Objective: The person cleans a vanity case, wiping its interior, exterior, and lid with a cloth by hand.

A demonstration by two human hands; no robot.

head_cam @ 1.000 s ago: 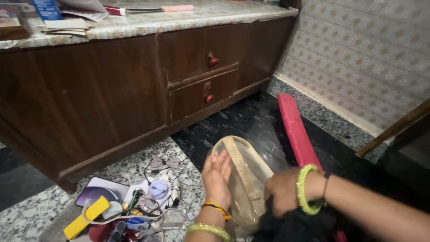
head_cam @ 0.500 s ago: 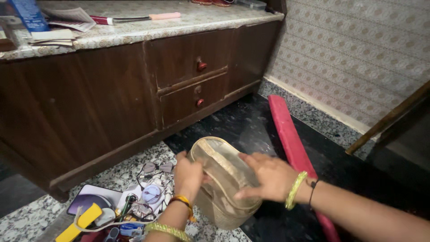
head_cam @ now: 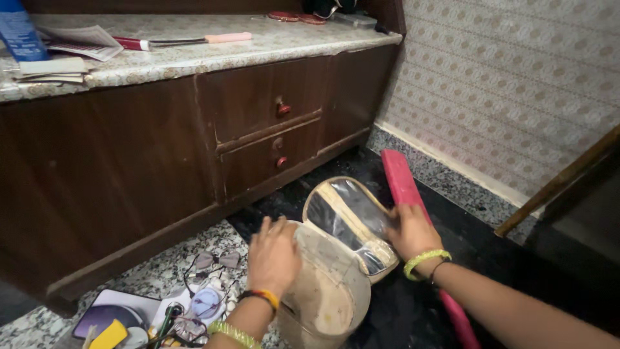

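Now beige pouch (head_cam: pixel 326 291), clear lid (head_cam: pixel 349 216) open

I see a dark wooden cabinet (head_cam: pixel 129 142) with two drawers under a speckled countertop (head_cam: pixel 194 55). A red board (head_cam: pixel 402 178) lies near the patterned wall (head_cam: pixel 510 84).

Beige cloth pouch (head_cam: pixel 326 291) — glossy clear-plastic lid (head_cam: pixel 352 216) — dark wood cabinet (head_cam: pixel 129 142)

The head camera looks steeply down, close over the floor (head_cam: pixel 361 171) beside a cabinet (head_cam: pixel 129 142).
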